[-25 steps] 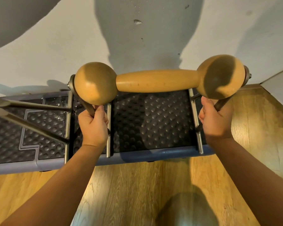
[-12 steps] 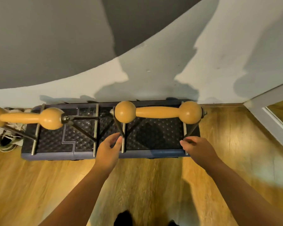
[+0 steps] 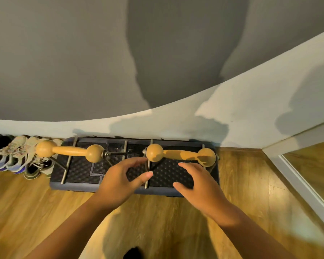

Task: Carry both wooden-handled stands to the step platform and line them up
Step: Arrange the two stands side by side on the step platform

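Two wooden-handled stands with metal legs sit side by side on the dark studded step platform (image 3: pixel 79 176) against the wall. The left stand (image 3: pixel 69 150) stands over the platform's left half, the right stand (image 3: pixel 180 155) over its right half, their handles roughly in one line. My left hand (image 3: pixel 120 181) hovers in front of the right stand's left legs with fingers spread and holds nothing. In front of that stand's right half my right hand (image 3: pixel 196 186) hangs free, fingers relaxed and empty.
Several sneakers (image 3: pixel 17 157) line the wall left of the platform. A wooden floor (image 3: pixel 157 221) stretches toward me. A white door frame (image 3: pixel 297 176) runs along the right, and the grey and white wall (image 3: pixel 157 71) rises behind the platform.
Both hands let go of the right stand's legs and drew back toward me. The view rose and pulled away, so the left stand and the sneakers came into sight.
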The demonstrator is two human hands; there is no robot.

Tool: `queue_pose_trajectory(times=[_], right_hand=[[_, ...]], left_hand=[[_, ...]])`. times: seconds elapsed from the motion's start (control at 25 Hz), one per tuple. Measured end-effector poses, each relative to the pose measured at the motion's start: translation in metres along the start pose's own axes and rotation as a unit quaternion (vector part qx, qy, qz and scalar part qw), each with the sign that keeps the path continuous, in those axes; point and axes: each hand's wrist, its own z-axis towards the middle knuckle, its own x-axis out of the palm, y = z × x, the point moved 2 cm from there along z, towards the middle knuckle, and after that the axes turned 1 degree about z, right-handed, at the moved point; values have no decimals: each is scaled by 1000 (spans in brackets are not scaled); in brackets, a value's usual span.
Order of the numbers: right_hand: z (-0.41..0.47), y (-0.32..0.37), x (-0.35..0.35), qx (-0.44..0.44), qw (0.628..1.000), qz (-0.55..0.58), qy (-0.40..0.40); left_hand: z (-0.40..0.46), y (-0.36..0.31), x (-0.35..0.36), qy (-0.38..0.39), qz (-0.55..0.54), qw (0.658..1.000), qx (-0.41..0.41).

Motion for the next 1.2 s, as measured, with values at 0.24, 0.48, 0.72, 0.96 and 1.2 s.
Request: queue_pose_trajectory(times=[0.24,0.48,0.72,0.96,1.2], right_hand=[[24,26,3,-18,997,-73,23],[66,34,33,17,994,-105,0],[104,19,52,29,970,-243,5],[139,-16,55,64,938,-335,62],[171,-34,71,84,918,-372,107]], left_hand=[[-11,47,-49,-9,52,999,6],[21,107,-109,11,86,995,48],[64,174,-168,73,303,949,53],[109,238,-161,110,394,912,41],[143,297,-157,136,414,900,27]])
